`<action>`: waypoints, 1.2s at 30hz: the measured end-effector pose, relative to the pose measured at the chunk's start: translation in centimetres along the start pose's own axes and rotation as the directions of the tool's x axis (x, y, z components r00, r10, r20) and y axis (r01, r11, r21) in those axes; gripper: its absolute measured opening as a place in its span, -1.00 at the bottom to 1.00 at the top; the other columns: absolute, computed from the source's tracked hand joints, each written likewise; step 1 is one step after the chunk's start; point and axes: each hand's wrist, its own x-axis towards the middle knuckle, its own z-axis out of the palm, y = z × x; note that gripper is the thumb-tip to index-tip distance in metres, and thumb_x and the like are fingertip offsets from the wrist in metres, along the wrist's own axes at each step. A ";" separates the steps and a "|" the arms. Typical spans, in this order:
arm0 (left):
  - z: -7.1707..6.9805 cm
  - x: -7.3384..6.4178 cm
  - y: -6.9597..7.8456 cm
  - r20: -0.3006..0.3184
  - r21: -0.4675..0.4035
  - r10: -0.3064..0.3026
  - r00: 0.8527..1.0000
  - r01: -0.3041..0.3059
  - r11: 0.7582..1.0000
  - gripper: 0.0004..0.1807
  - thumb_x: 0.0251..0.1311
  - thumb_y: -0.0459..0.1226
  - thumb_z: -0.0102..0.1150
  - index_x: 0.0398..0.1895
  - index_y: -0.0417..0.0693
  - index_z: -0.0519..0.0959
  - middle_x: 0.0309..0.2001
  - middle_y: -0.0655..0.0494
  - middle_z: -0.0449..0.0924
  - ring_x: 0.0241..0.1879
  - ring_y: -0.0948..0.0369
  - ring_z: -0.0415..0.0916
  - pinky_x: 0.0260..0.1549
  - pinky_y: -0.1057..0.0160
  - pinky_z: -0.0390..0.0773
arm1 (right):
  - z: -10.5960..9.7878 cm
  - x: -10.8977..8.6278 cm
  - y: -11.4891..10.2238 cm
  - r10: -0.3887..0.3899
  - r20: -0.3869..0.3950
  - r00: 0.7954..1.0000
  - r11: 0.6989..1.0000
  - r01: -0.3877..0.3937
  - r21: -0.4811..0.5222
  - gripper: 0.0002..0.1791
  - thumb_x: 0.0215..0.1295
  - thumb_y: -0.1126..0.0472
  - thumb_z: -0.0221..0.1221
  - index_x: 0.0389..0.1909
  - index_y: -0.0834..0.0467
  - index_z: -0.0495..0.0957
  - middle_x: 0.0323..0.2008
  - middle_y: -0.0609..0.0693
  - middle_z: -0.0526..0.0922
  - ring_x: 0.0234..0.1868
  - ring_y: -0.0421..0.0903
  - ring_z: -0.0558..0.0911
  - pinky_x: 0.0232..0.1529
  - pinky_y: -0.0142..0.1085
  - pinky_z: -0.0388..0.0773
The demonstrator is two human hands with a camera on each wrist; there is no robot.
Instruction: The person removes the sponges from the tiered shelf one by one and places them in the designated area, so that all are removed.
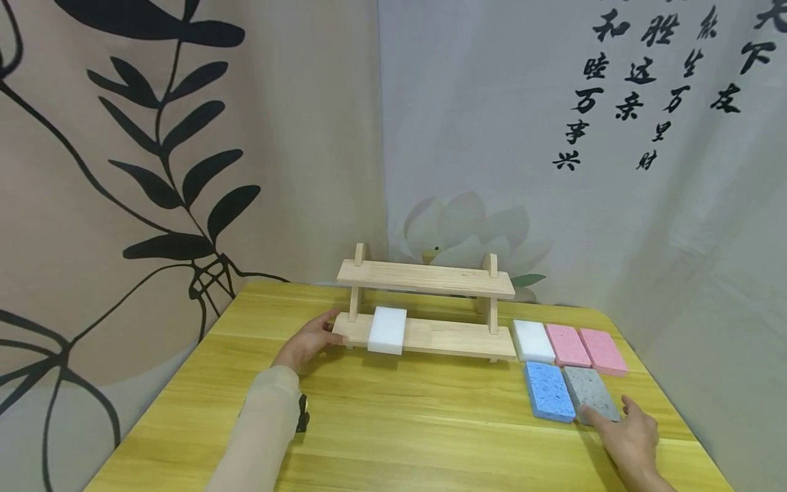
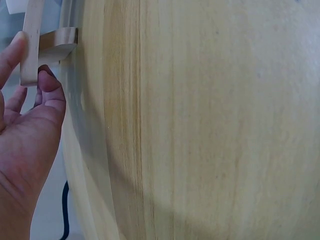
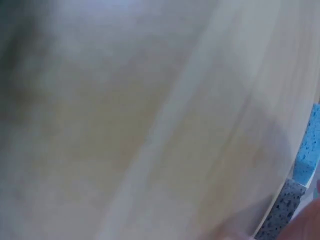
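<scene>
A two-tier wooden shelf (image 1: 455,338) stands near the back of the table. My left hand (image 1: 310,342) pinches the left end of its lower board; the left wrist view shows thumb and fingers on either side of the board end (image 2: 31,55). A white sponge (image 1: 388,330) lies across that lower board, jutting over its front edge. My right hand (image 1: 630,437) is spread at the near end of a grey sponge (image 1: 590,391), thumb touching its near left corner, forefinger off its right side. Left of the grey one lies a blue sponge (image 1: 549,391).
Behind the blue and grey sponges lie another white sponge (image 1: 533,341) and two pink sponges (image 1: 568,346), in a row right of the shelf. The wood-grain table (image 1: 393,437) ends at a hanging printed cloth (image 1: 479,137).
</scene>
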 end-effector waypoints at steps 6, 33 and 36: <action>0.0 0.1 -0.1 -0.004 -0.002 0.001 1.000 -0.001 1.000 0.00 0.15 -0.35 0.38 0.59 -0.02 0.00 0.20 -0.22 0.37 0.07 0.00 0.46 0.26 -0.05 0.28 | -0.1 0.1 -0.6 -0.009 -0.046 0.999 1.000 0.011 0.024 0.14 0.27 -0.24 0.22 0.46 0.51 -0.09 0.28 0.58 0.11 0.30 0.50 0.03 0.20 0.33 0.10; 0.0 0.0 0.0 -0.003 0.062 0.026 1.000 -0.026 0.998 -0.05 0.18 -0.32 0.34 0.58 -0.04 0.03 0.12 -0.20 0.39 0.00 0.00 0.45 0.07 0.00 0.42 | 3.0 -1.0 -9.0 -0.113 -0.067 0.991 0.959 0.127 0.253 -0.01 0.29 -0.01 0.30 0.47 0.46 0.01 0.30 0.47 0.12 0.29 0.34 0.19 0.21 0.12 0.25; 0.0 0.0 0.0 -0.002 0.059 0.024 1.000 -0.023 0.998 -0.04 0.18 -0.31 0.35 0.58 -0.04 0.03 0.13 -0.21 0.38 0.01 0.00 0.45 0.09 -0.03 0.41 | 3.5 -1.2 -10.0 -0.114 -0.040 0.993 0.951 0.121 0.286 -0.01 0.31 -0.03 0.28 0.49 0.42 -0.01 0.32 0.42 0.14 0.32 0.30 0.19 0.22 0.08 0.27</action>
